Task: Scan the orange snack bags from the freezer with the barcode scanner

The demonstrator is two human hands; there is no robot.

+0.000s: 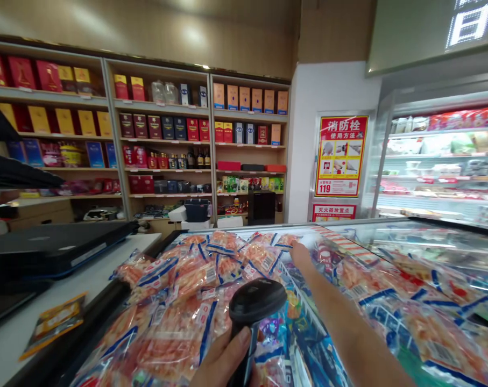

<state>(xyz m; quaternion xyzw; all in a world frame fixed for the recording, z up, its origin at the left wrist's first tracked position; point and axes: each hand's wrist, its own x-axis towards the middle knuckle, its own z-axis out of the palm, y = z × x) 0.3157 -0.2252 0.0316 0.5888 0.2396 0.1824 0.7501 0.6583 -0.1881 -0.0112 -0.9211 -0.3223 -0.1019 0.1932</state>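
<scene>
You had your left hand [223, 357] wrapped right round the scanner [257, 301] over the heaped bags [183, 282], while your right hand [298, 251] was up at the far bag [286, 241], though I honestly couldn't tell how closed its grip was.

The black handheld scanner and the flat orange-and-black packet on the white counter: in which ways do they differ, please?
The black handheld scanner is held upright in the left hand; the flat orange-and-black packet lies on the white counter. The scanner is thick with a rounded top; the packet is thin and roughly rectangular. Both show black.
</scene>
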